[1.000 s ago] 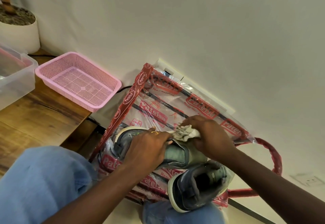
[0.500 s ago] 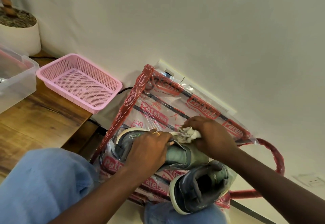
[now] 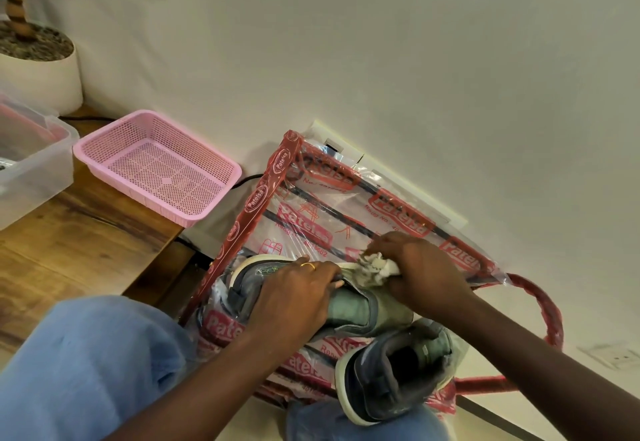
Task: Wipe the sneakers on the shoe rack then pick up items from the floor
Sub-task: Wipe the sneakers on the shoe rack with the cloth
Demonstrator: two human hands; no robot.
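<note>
A grey-green sneaker (image 3: 360, 310) lies on its side on the red shoe rack (image 3: 263, 198), which is wrapped in printed clear plastic. My left hand (image 3: 294, 296) grips this sneaker over its middle. My right hand (image 3: 426, 270) holds a crumpled white cloth (image 3: 375, 265) pressed against the sneaker's upper edge near the sole. A second grey sneaker (image 3: 391, 374) lies in front, its opening facing me, touched by neither hand.
A pink mesh basket (image 3: 156, 163) sits on a wooden table (image 3: 79, 232) at the left, beside a clear plastic box (image 3: 31, 160) and a white plant pot (image 3: 45, 73). A white wall rises behind the rack. My blue-trousered knees fill the bottom.
Both hands stay on the sneaker; the cloth in my right hand has shifted slightly along its edge. The view has drifted a little.
</note>
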